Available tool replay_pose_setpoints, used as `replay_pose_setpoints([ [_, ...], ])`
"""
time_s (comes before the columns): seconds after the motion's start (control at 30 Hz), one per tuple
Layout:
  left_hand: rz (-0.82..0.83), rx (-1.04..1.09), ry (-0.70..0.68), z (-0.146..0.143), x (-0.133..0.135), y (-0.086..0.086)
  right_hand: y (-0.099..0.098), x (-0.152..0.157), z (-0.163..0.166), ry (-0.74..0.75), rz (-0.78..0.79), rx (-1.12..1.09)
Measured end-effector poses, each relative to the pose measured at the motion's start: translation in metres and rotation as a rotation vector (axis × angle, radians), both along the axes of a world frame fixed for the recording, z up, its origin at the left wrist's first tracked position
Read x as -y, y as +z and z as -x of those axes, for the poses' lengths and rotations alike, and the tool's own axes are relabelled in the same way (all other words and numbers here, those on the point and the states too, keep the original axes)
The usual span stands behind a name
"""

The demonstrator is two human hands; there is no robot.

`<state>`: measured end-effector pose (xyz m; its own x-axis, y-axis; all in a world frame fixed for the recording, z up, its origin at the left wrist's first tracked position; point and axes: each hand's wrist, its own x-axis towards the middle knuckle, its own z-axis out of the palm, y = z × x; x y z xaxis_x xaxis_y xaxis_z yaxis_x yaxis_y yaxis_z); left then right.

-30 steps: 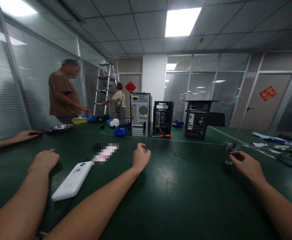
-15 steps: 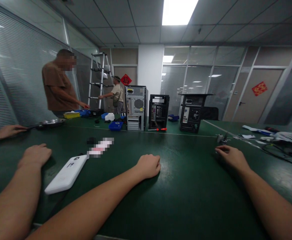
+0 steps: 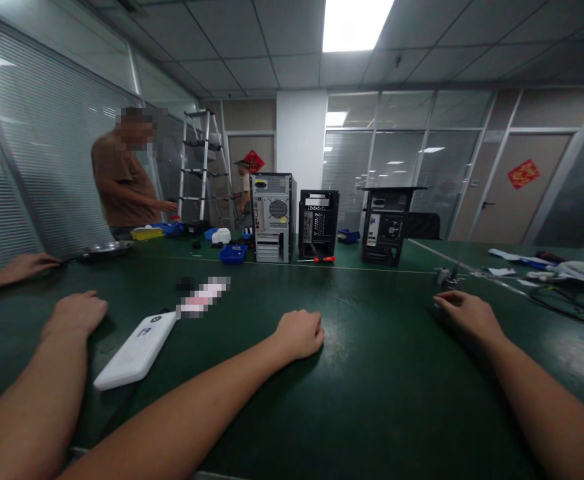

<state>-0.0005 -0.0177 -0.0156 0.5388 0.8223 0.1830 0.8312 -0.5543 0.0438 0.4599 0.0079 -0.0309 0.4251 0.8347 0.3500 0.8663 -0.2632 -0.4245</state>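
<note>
My left hand (image 3: 299, 333) rests in a loose fist on the green table (image 3: 362, 400), its fingers curled under and nothing showing from it. Farther right, my right hand (image 3: 467, 312) lies low over the tabletop with thumb and fingers drawn together. Something small and dark is at its fingertips, too blurred to name. Just beyond that hand stand small metal pieces (image 3: 447, 277). To the left of my left forearm lies a white phone-shaped object (image 3: 139, 350) with a dark mark on it, beside a pixelated patch.
Three computer cases (image 3: 275, 217) stand across the table, with a red-handled screwdriver (image 3: 327, 259) and blue bin (image 3: 233, 253) near them. Cables (image 3: 572, 300) lie right. At left, another person's hand (image 3: 75, 313) rests and a second hand (image 3: 32, 265) touches a pan's handle (image 3: 67, 258). Behind stands a ladder (image 3: 202, 167).
The whole view has shifted slightly. Both my hands keep their places and shapes. The standing person in brown has turned a little, and the person by the ladder has moved partly behind the computer case.
</note>
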Motion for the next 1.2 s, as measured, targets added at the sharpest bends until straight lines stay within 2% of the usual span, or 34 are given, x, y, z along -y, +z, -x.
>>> replay_pose_setpoints([
  [0.13, 0.032, 0.026, 0.036, 0.0, 0.0, 0.002, -0.002, -0.002, -0.002, 0.001, -0.003, -0.002],
  [0.43, 0.077, 0.063, 0.224, 0.01, -0.012, 0.009, -0.004, -0.002, -0.009, -0.047, -0.008, -0.048],
  [0.7, 0.051, 0.034, 0.214, 0.008, -0.014, 0.004, -0.004, -0.002, -0.005, -0.013, -0.023, -0.062],
  [0.87, 0.063, 0.029, 0.203, 0.009, -0.013, 0.005, 0.0, 0.0, 0.0, -0.004, 0.02, -0.086],
  [1.2, 0.06, 0.036, 0.193, 0.01, -0.014, 0.005, 0.0, 0.0, 0.001, 0.034, -0.01, -0.095],
])
